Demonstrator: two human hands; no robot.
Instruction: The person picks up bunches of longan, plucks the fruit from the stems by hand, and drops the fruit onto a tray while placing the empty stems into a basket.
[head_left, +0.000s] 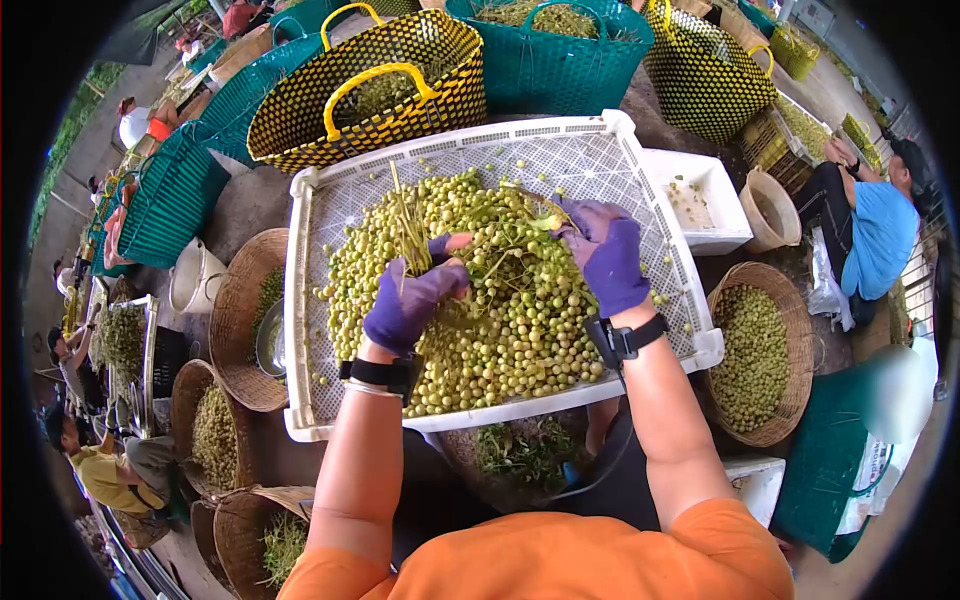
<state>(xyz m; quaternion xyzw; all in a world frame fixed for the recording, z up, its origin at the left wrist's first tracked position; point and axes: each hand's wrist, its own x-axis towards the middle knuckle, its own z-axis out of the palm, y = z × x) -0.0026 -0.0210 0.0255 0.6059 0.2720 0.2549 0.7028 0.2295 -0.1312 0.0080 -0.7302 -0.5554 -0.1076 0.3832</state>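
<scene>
1. Fingers of the left hand [415,300] clamped around a bundle of stems [410,225], which sticks up past the purple glove; bare fingertips show. Fingers of the right hand [612,262], also purple-gloved, curl at leafy stems [510,255]; can't tell if they are clamped.
2. Round green-yellow fruits [510,350] heaped in a white mesh tray [296,300], around and under both hands. Some loose ones near the rim.
3. In the way: leafy stems lie over the fruits between the hands; gloves hide some fruits. Black wrist straps, left [378,373] and right [645,337], over the near part of the tray.
4. Beyond the tray: yellow-and-black basket [285,128] just beside its far edge, teal basket [550,88], another yellow-and-black basket [705,95] farther right.
5. Right side: white box [735,212] with a few bits inside, beige bucket [775,232], wicker basket [797,325] of fruits. Person in a blue shirt [880,240] sits farther out.
6. Left side: wicker basket [235,340] with metal bowl [270,340] by the tray, white bucket [195,275], lower wicker basket [187,400] of fruits. Person in a yellow shirt [103,480] farther out.
7. Below near rim: loose greens [520,450], partly hidden by the tray.
</scene>
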